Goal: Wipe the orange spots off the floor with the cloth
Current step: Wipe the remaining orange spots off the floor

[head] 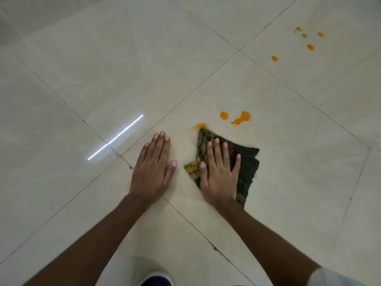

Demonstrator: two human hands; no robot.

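A dark checked cloth (248,164) with green and yellow stripes lies folded on the pale tiled floor (123,69). My right hand (219,172) presses flat on the cloth, fingers spread. The cloth's far corner touches a smeared orange spot (200,126). Just beyond lie a round orange spot (224,115) and an elongated orange splash (242,117). Several smaller orange spots (310,47) sit far off at the upper right. My left hand (153,168) rests flat on the bare floor to the left of the cloth, holding nothing.
Dark grout lines cross the tiles diagonally. A bright streak of reflected light (115,137) lies left of my left hand. A dark shoe tip (157,280) shows at the bottom edge.
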